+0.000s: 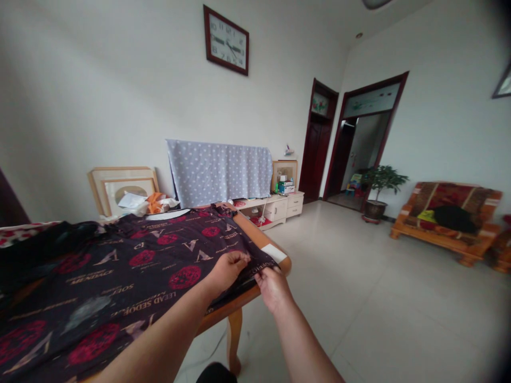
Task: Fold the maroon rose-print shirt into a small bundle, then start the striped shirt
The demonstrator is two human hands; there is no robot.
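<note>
Right at the corner of the wooden table [255, 238], the left hand [225, 271] and right hand [273, 287] are both closed in a pinch on the edge of a dark red-printed cloth [131, 266], seemingly holding it taut while the rest lies spread over the tabletop.

A printed cloth [159, 250] lies on a wooden table [239, 300], before a low cabinet [275, 210].
</note>
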